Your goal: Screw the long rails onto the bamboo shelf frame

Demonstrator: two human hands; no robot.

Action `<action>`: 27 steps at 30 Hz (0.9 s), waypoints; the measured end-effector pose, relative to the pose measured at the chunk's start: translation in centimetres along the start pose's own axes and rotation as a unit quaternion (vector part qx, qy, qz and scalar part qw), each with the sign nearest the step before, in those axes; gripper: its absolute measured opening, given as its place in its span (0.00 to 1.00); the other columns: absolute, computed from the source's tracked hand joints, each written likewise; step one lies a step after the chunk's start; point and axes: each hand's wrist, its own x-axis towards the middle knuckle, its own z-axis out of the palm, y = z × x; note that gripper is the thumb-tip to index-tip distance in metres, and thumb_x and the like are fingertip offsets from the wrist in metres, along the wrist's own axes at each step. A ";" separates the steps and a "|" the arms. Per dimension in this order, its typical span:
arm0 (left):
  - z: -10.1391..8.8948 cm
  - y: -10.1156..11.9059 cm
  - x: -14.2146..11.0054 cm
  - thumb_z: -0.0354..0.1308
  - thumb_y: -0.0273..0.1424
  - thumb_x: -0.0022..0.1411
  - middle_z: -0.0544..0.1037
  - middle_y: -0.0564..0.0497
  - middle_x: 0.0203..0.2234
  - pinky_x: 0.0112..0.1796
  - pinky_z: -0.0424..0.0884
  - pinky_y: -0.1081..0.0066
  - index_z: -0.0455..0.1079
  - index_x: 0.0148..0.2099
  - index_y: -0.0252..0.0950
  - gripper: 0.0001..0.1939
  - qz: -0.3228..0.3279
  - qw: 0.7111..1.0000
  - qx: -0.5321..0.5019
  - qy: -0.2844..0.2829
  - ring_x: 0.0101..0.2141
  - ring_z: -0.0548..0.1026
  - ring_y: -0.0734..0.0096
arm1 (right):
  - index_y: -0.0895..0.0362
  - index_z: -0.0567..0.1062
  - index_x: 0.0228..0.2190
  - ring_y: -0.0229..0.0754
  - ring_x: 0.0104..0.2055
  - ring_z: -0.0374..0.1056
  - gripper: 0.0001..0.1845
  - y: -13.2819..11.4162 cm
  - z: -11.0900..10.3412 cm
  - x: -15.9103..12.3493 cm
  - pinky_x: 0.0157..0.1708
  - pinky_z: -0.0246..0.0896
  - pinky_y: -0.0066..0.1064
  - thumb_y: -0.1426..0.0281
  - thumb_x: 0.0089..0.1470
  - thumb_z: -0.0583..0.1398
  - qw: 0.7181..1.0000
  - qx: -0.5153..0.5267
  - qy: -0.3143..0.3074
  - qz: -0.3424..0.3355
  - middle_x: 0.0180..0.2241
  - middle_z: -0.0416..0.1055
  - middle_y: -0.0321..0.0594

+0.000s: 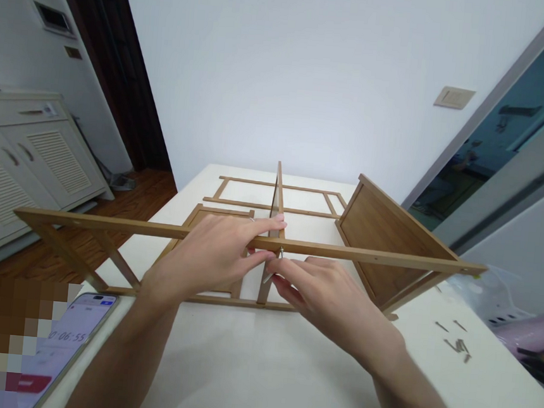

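The left hand closes fingers and thumb around the joint of the slim light-brown wooden frame and upright wooden divider, mid-tabletop; the right hand pinches a thin silver metal key below. A loosened left grip could let the joint skew, and an angled key might slip off the small metal screw

the lower centre of the frame offers bare table to pass over, but the long wooden rail bars the middle, with an upright panel at right.
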 end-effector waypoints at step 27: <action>-0.3 -0.1 0.0 0.59 0.39 0.73 0.76 0.59 0.63 0.56 0.76 0.63 0.70 0.68 0.52 0.23 0.008 0.999 -0.035 -0.003 0.59 0.79 0.59 | 0.55 0.77 0.32 0.30 0.21 0.63 0.10 -0.1 1.4 1.5 0.27 0.58 0.26 0.68 0.68 0.63 0.960 -0.089 0.265 -0.004 0.21 0.72 0.29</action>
